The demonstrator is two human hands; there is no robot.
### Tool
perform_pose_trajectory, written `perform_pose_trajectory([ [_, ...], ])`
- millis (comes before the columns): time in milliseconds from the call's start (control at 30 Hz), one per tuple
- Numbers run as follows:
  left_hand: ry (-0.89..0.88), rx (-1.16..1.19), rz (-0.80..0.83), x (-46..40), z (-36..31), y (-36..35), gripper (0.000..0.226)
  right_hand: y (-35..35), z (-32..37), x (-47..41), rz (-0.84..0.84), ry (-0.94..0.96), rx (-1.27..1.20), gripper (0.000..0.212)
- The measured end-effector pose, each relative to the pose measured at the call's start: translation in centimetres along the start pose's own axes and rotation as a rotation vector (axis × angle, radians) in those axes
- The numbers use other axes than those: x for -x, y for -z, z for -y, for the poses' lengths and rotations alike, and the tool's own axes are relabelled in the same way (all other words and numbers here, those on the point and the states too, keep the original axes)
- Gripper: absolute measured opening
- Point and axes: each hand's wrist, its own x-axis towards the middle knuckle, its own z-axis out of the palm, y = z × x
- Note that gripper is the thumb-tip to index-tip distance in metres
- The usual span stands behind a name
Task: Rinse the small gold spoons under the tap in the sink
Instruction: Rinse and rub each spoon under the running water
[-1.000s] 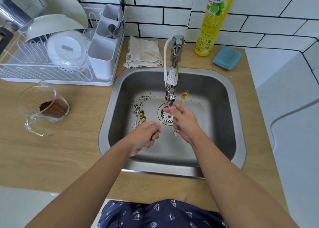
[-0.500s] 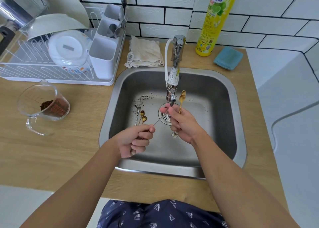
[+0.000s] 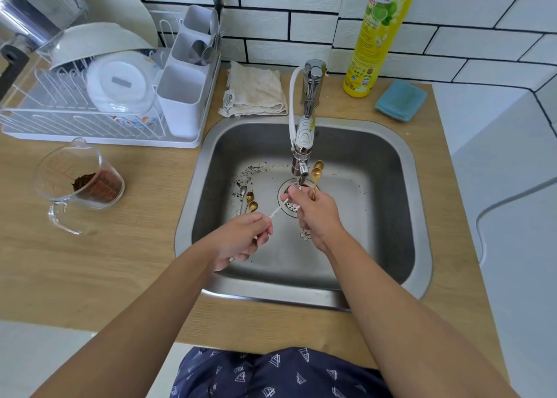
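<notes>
Gold spoons (image 3: 317, 174): split across three spots in the sink (image 3: 391, 156), so rinsing looks partway, not finished.

Left to right:
- Counter left: glass measuring cup (image 3: 75, 177) with brown grounds, dish rack (image 3: 90, 120) behind it. Not involved.
- Sink floor, left of the drain (image 3: 291, 195): two gold spoons on the sink floor (image 3: 250, 201) lying next to a silver one, dark specks scattered nearby. Bowls look dirty, so my read is these are not rinsed yet.
- Left hand (image 3: 241, 241): fingers curled, pinching a thin pale handle (image 3: 275, 213) that runs up toward the stream. Its bowl end is hidden behind the other hand; can't tell if this one is gold.
- Tap (image 3: 304, 138): spout right over the drain, water hard to make out.
- Right hand (image 3: 316, 213): closed around a bunch of gold spoons, bowls sticking up just beside the spout, a flower-shaped handle end poking out below the palm. Fingertips reach under the spout at the left-hand piece.

Left to do: finish the one under the tap, then the two on the floor.
</notes>
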Motion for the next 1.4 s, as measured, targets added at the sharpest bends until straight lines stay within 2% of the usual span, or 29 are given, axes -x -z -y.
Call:
perform_pose_trajectory([
  [133,0.022,0.026,-0.004,-0.4,-0.1,-0.2,0.024,-0.7,0.1,0.2,-0.009,-0.027,0.119,0.032],
  [267,0.029,0.053,0.016,-0.6,0.4,-0.1,0.022,-0.5,0.3,0.2,0.011,0.038,-0.026,0.012],
  [333,0.029,0.058,0.021,-0.6,0.7,-0.1,0.022,-0.2,0.6,0.1,-0.022,0.012,-0.123,0.019],
  [400,0.016,0.078,0.014,-0.7,0.8,-0.2,0.022,0.1,0.7,0.2,0.007,-0.036,-0.099,0.006],
  [500,-0.014,0.037,-0.011,-1.8,-0.1,-1.0,0.025,0.5,0.4,0.6,0.046,-0.058,-0.041,0.028],
  [567,-0.067,-0.009,-0.046,-3.1,-1.0,-1.7,0.03,1.2,1.1,0.6,-0.044,-0.027,-0.055,0.032],
  [667,-0.155,-0.021,-0.113,-4.8,-1.7,-2.2,0.026,3.7,2.6,0.1,-0.283,0.045,-0.14,0.035],
  [767,-0.19,0.136,-0.164,-6.1,-1.9,-2.5,0.018,6.3,3.5,-0.1,-0.398,0.083,-0.214,0.037],
  [867,-0.161,0.348,-0.222,-7.2,-2.7,-4.8,0.011,6.5,3.3,0.5,-0.404,0.061,-0.182,0.048],
  [1000,-0.151,0.543,-0.301,-8.4,-3.5,-6.9,0.015,6.5,2.9,0.7,-0.419,0.049,-0.235,0.047],
  [1167,-0.129,0.337,-0.071,-7.2,-2.0,-3.7,0.022,8.1,3.3,0.3,-0.442,0.037,-0.202,0.021],
  [1400,-0.169,-0.088,0.072,-6.8,-4.6,-3.0,0.02,3.7,2.5,0.2,-0.247,0.007,-0.049,0.034],
])
